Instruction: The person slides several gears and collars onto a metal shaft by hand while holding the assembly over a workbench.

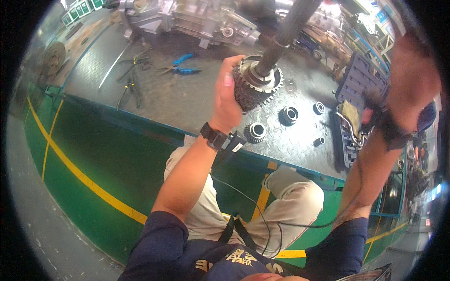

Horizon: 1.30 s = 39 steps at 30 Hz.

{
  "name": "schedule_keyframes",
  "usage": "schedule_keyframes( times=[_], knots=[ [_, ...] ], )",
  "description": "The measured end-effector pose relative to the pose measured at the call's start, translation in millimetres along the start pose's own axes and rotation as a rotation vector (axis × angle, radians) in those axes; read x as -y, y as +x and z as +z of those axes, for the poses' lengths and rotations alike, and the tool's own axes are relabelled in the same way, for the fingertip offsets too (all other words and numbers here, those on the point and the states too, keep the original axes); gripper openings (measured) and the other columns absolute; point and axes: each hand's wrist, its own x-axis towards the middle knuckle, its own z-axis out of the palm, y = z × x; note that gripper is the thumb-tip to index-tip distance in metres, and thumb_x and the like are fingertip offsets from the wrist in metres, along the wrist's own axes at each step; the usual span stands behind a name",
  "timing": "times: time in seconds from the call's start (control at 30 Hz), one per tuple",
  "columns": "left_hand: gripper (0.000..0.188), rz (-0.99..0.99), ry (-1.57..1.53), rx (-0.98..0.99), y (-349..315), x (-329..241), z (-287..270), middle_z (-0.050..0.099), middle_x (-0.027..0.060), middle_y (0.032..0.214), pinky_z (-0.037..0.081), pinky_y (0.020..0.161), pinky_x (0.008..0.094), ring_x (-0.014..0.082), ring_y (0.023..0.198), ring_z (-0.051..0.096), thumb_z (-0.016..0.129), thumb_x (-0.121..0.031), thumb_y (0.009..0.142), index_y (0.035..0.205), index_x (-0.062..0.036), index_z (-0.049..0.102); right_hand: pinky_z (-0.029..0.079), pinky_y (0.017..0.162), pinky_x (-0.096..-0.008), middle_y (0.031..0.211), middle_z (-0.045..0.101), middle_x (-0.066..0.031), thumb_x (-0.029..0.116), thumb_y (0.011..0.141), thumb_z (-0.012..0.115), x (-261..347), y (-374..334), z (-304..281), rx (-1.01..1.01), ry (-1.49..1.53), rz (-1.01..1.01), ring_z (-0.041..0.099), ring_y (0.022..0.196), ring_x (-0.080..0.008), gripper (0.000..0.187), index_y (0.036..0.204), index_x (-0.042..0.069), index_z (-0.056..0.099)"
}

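My left hand (226,100) is wrapped round the side of a stack of toothed gears (250,98) on the bench. From the top of the stack a long dark shaft or tube (286,35) rises toward the upper edge. Raised at the far right, my right hand (415,70) is smeared by motion, so its fingers do not show clearly. Close to the gear stack lie a small gear (257,130), a second ringed gear (289,114), a bearing-like ring (319,107) and a small metal sleeve (319,141).
Blue-handled pliers (183,69) and dark pliers (129,92) lie left on the metal-topped bench (159,105). A metal gearbox housing (201,25) stands at the back. Below my right hand is an open tool case (361,79). A cable (309,225) crosses my lap.
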Motion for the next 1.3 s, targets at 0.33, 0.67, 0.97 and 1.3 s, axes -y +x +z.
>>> schedule_keyframes(
  times=[0.33,0.67,0.97,1.3],
  knots=[
    [0.063,-0.161,-0.266,-0.177,-8,9,-7,0.064,0.0097,0.13,0.052,0.104,0.0397,0.0203,0.119,0.064,0.033,-0.054,0.109,0.141,-0.0036,0.052,0.057,0.088,-0.0327,0.113,0.075,-0.0164,0.027,0.076,0.094,-83,-258,-34,0.108,-0.427,0.876,0.071,0.102,-0.0201,0.074,0.136,-0.005,0.064],
    [0.058,-0.085,-0.085,-0.16,-8,8,-27,0.062,0.0115,0.136,0.057,0.102,0.0441,0.0247,0.12,0.066,0.025,-0.043,0.113,0.148,-0.0027,0.049,0.055,0.098,-0.0416,0.12,0.073,-0.0217,0.022,0.069,0.094,-111,-332,-62,0.281,-0.55,0.834,0.071,0.113,-0.0349,0.071,0.129,-0.003,0.065],
    [0.079,-0.241,-0.099,-0.314,-3,-5,-9,0.072,0.0272,0.109,0.059,0.082,0.0517,0.0421,0.093,0.073,0.026,-0.066,0.101,0.135,-0.0014,0.058,0.055,0.095,-0.0412,0.12,0.073,-0.0222,0.021,0.071,0.094,-98,-317,-35,0.457,-0.565,0.736,0.072,0.11,-0.0364,0.073,0.133,-0.003,0.064],
    [0.059,-0.114,-0.219,-0.098,-2,6,-37,0.066,0.0151,0.127,0.065,0.081,0.0559,0.0355,0.098,0.074,0.027,-0.051,0.11,0.142,-0.0066,0.05,0.052,0.097,-0.0471,0.117,0.071,-0.0198,0.023,0.07,0.091,-95,-320,-20,0.591,-0.472,0.712,0.063,0.114,-0.0394,0.071,0.133,0.004,0.064]
  ],
)
